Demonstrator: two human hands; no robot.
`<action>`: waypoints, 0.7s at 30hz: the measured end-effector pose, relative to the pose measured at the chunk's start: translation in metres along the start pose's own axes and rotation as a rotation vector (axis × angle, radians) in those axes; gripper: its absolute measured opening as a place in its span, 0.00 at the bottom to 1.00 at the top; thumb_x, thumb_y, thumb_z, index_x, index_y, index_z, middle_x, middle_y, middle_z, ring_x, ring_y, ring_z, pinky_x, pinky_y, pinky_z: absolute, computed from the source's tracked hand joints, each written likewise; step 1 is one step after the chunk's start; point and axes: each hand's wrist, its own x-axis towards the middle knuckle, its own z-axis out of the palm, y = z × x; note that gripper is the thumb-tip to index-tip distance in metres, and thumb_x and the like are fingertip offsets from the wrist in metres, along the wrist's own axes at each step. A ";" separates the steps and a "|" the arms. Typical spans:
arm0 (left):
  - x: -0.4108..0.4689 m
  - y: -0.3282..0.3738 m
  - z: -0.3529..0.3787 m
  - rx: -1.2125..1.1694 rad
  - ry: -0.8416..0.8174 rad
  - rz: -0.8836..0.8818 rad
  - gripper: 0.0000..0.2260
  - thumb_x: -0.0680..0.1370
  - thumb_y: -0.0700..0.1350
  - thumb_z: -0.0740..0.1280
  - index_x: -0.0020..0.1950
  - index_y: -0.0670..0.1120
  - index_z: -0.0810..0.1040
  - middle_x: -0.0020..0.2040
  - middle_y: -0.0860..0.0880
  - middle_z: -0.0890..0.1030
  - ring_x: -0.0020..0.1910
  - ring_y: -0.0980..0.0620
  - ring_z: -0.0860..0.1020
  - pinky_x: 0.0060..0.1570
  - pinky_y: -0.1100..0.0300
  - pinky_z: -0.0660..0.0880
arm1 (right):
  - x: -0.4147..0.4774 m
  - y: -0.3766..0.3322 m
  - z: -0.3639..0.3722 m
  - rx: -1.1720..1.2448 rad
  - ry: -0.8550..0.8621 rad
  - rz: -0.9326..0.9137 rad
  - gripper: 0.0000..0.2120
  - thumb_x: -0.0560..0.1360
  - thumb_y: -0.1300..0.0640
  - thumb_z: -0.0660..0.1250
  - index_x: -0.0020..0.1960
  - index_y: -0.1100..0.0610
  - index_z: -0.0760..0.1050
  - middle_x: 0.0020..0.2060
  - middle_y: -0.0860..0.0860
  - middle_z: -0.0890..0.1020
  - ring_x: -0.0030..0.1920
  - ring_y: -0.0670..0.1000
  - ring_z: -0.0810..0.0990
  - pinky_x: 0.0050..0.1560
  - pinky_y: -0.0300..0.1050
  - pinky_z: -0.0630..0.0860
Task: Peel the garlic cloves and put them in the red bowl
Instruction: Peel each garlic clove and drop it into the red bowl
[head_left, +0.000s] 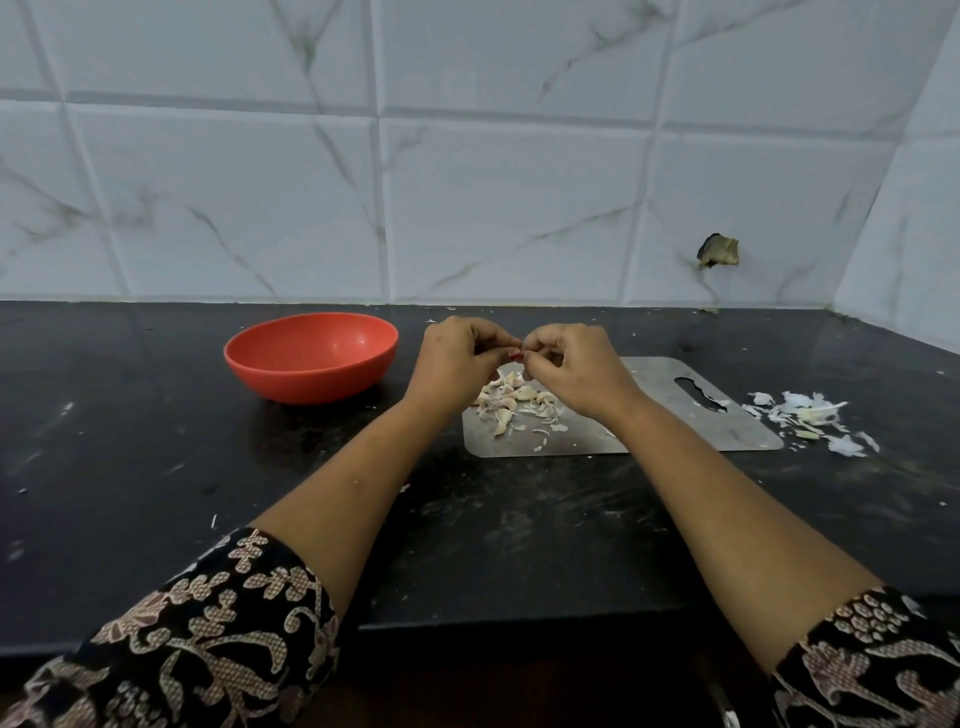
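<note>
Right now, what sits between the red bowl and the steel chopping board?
In the head view, only the left hand and wrist cross the gap from red bowl to chopping board; the black counter beneath shows just tiny white flecks.

Left hand and right hand hide the garlic clove they pinch.

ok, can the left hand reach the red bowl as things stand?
Probably yes: the red bowl sits just left of the left hand, bare counter between. Its fingers pinch something small, though.
</note>
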 end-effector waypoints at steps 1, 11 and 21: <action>0.000 0.000 0.001 -0.024 -0.001 -0.014 0.04 0.73 0.40 0.74 0.47 0.45 0.86 0.35 0.48 0.84 0.29 0.59 0.77 0.35 0.62 0.78 | 0.000 0.000 0.000 0.000 0.004 0.000 0.07 0.75 0.60 0.66 0.44 0.55 0.83 0.32 0.46 0.83 0.33 0.51 0.81 0.34 0.44 0.76; -0.001 -0.001 0.004 -0.356 -0.031 -0.189 0.06 0.74 0.36 0.72 0.43 0.47 0.84 0.33 0.50 0.82 0.29 0.59 0.78 0.34 0.65 0.77 | -0.002 0.001 -0.003 0.089 0.036 -0.009 0.05 0.74 0.59 0.69 0.41 0.58 0.83 0.31 0.54 0.83 0.27 0.42 0.72 0.30 0.31 0.67; -0.002 0.000 0.002 -0.614 -0.053 -0.266 0.08 0.78 0.32 0.65 0.51 0.41 0.82 0.39 0.46 0.83 0.29 0.58 0.78 0.34 0.66 0.77 | 0.000 -0.002 -0.005 0.193 0.065 0.118 0.06 0.74 0.62 0.67 0.40 0.58 0.82 0.31 0.53 0.83 0.31 0.48 0.77 0.33 0.43 0.75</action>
